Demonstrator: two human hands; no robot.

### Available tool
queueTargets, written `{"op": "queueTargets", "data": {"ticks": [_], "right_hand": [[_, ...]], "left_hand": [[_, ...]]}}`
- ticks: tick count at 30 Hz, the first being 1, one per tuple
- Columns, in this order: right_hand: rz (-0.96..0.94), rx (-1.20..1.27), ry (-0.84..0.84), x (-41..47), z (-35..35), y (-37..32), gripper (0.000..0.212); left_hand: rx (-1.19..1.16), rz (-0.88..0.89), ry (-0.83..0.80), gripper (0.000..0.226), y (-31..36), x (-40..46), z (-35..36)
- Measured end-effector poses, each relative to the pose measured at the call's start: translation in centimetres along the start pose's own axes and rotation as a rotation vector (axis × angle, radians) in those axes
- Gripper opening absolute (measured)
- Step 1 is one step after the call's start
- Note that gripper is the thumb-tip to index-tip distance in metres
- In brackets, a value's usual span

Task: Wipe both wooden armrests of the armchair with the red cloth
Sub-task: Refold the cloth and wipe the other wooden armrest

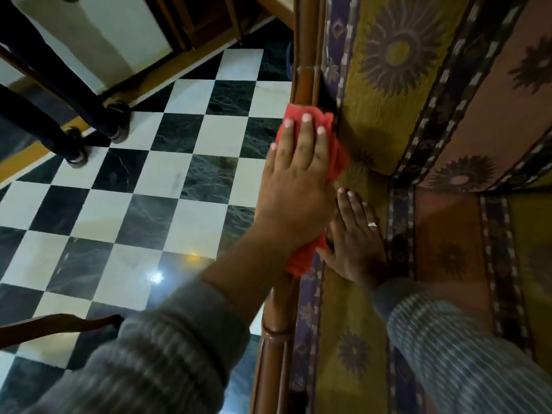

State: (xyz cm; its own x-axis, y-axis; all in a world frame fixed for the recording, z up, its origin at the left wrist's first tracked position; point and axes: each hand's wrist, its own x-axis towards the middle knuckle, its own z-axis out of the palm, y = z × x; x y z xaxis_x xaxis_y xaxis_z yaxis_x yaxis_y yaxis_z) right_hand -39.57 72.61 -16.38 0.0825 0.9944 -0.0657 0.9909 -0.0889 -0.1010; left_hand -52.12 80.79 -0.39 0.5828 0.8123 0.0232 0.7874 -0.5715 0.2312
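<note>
The armchair's left wooden armrest [304, 82] runs from the top of the view down to the bottom, brown and glossy. My left hand [294, 180] lies flat on the red cloth [337, 156], pressing it onto the middle of this armrest; cloth shows beyond the fingertips and under the wrist. My right hand [354, 237] rests flat, fingers spread, on the patterned seat cushion [352, 339] just beside the armrest, a ring on one finger. The other armrest is out of view.
The patterned backrest cushion [400, 70] rises at the upper right. A black-and-white checkered floor [155, 180] lies left of the chair. Dark furniture legs [77, 127] stand at the upper left, and a curved wooden piece [59, 324] juts in at the lower left.
</note>
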Motion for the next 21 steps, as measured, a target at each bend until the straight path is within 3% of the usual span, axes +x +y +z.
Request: {"op": "queueTargets", "data": {"ticks": [7,14,17,21], "right_hand": [[0.015,-0.006,-0.044,0.1,-0.9,-0.3,0.09],[0.072,0.021,-0.001,-2.2,-0.4,-1.3,0.087],[0.063,0.027,-0.049,-4.4,-0.4,-1.5,0.091],[0.05,0.047,-0.066,-6.8,-0.9,-1.9,0.097]], "left_hand": [[0.104,0.039,-0.042,0.073,-0.1,0.4,0.4],[-0.125,-0.027,-0.011,0.076,-0.8,-0.7,0.5],[-0.233,-0.069,-0.023,0.075,-0.7,-3.5,0.3],[-0.107,-0.015,-0.024,0.07,1.1,-9.3,0.1]]}}
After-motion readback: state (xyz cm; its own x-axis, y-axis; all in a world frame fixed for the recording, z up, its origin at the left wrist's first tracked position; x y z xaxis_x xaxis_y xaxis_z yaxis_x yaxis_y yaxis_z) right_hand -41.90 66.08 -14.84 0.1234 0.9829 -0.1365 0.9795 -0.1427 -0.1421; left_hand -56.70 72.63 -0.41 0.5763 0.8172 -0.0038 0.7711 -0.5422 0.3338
